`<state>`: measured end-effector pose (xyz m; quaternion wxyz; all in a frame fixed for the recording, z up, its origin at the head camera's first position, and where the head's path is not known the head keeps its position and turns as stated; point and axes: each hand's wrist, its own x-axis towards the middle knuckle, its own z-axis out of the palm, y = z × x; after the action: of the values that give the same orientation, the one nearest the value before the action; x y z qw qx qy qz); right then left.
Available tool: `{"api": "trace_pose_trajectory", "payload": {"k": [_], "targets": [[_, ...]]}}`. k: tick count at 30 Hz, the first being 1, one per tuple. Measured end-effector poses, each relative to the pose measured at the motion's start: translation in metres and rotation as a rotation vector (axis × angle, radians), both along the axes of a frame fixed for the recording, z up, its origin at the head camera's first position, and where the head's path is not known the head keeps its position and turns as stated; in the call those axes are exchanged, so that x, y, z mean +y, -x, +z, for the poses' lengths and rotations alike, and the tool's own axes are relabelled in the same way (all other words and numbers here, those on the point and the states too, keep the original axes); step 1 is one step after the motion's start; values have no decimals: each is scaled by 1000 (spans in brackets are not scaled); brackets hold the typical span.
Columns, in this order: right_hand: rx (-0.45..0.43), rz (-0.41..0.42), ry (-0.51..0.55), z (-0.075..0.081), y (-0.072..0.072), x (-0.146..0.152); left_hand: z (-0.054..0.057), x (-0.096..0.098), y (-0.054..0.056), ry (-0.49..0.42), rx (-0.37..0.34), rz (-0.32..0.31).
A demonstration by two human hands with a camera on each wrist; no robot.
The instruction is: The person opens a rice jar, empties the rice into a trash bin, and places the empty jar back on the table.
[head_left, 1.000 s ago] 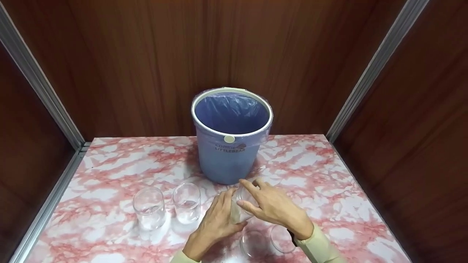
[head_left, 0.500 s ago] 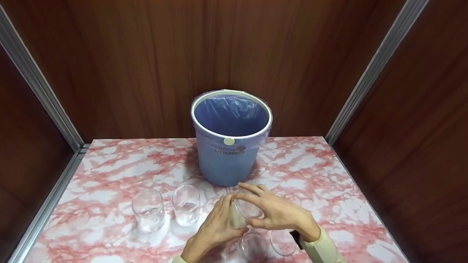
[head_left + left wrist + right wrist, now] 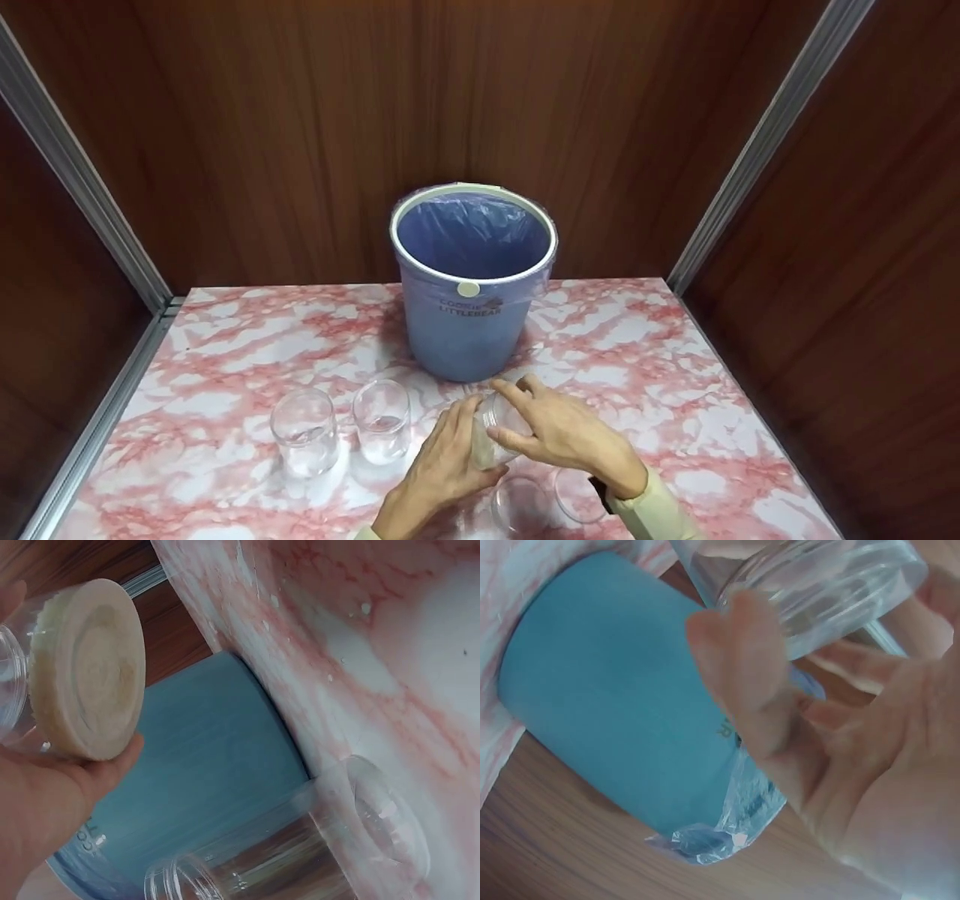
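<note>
A clear jar [image 3: 484,442] is tilted on its side above the table, with a pale beige layer at its base [image 3: 97,671], seen end-on in the left wrist view. My left hand [image 3: 444,459] grips its body from the left. At the jar's other end is a clear ridged lid [image 3: 847,592]. My right hand [image 3: 566,431] has thumb and fingers curled round that lid. The palm [image 3: 885,765] fills much of the right wrist view. Part of the jar is hidden by both hands.
Two clear open jars [image 3: 304,435] [image 3: 382,424] stand to the left. Near the front edge lie two clear round lids [image 3: 520,506] [image 3: 581,496]. Behind the hands stands a blue bin [image 3: 465,337] with a plastic liner. Brown panels [image 3: 300,150] enclose the marbled table [image 3: 202,405].
My right fingers have shifted round the lid, swinging toward the left hand and then back. The left hand keeps its grip on the jar, nearly still.
</note>
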<state>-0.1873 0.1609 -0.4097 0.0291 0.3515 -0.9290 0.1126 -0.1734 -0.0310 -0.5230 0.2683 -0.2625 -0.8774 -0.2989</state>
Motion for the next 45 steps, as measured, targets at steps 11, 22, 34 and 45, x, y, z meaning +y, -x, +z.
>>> {"api": "trace_pose_trajectory", "payload": {"k": [11,22,34,45], "targets": [[-48,326,81,7,2,9,-9,0,-3,-24,61,-78],[15,-129,-13,0,-6,-3,-9,10,-4,55,226,156],[62,211,38,7,-7,5,-6,-3,0,2,104,-86],[149,-40,29,1,-9,-4,-2,2,-4,146,298,214]]}}
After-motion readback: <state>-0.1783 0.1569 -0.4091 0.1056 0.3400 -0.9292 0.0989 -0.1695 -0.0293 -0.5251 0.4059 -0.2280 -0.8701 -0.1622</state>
